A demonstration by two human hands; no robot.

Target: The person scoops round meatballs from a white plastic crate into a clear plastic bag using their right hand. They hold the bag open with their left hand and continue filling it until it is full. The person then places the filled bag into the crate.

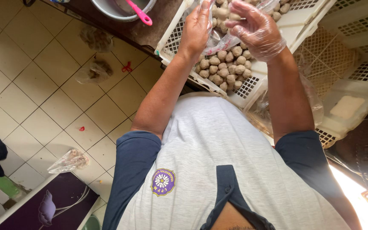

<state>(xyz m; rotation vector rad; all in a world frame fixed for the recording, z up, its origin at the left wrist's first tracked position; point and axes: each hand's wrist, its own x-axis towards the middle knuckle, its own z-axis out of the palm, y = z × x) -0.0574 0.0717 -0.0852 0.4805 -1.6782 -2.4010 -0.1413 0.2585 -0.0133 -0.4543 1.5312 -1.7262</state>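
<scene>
Brownish-grey meatballs lie heaped in a cream perforated plastic crate in front of me. My bare left hand grips the side of a clear plastic bag held over the crate. My right hand, in a thin clear plastic glove, is at the bag's mouth with its fingers bent over it. Whether those fingers pinch a meatball I cannot tell. Some meatballs show through the bag.
More cream crates stand to the right, one holding a pale flat block. A metal bowl with a pink-handled utensil sits on a dark counter. Crumpled plastic bags and red scraps lie on the tiled floor at left.
</scene>
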